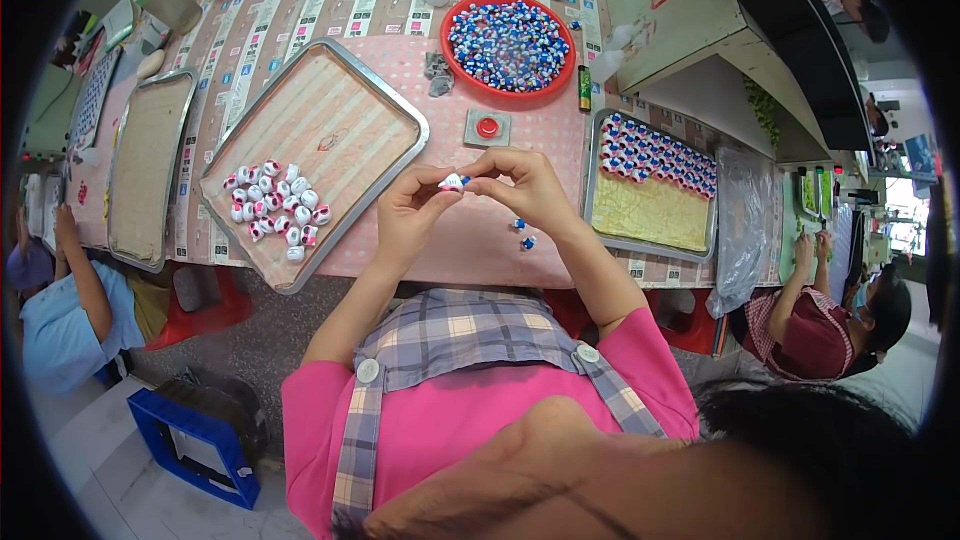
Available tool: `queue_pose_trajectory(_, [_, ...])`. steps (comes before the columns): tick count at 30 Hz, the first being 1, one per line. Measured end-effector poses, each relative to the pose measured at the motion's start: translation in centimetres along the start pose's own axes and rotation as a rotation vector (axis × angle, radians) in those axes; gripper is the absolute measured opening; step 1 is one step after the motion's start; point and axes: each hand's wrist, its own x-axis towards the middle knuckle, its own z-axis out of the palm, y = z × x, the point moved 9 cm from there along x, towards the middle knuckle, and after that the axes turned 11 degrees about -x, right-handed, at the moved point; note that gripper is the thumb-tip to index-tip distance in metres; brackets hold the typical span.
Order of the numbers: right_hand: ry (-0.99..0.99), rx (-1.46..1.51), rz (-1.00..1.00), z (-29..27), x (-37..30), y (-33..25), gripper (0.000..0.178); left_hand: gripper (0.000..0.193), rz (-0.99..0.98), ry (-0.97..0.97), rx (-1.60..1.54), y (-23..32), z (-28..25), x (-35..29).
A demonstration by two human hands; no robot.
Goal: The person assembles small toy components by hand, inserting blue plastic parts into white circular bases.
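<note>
Both my hands meet above the middle of the table. In my left hand, thumb and fingers pinch a small white toy figure piece. My right hand closes its fingertips on a small blue piece that touches the white one. Left of my hands, several white and pink figure pieces lie loose in the near part of a metal-rimmed tray. Two blue and white pieces rest on the table below my right wrist. Past my hands, a red basin holds many small blue and white pieces.
A grey block with a red round dish sits before the basin. To the right, a yellow-lined tray bears rows of finished figures, beside clear plastic wrap. Another tray stands at left. Co-workers sit on both sides.
</note>
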Motion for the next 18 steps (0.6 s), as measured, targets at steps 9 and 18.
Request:
queue_pose_trajectory(9, [0.148, 0.46, 0.072, 0.8, -2.1, 3.2, 0.016, 0.024, 0.135, -0.053, 0.398, 1.9, 1.6, -0.1])
queue_pose_trajectory(18, [0.55, 0.372, 0.203, -5.5, -7.1, 7.8, 0.026, 0.038, 0.253, -0.073, 0.905, 3.2, 1.2, 0.4])
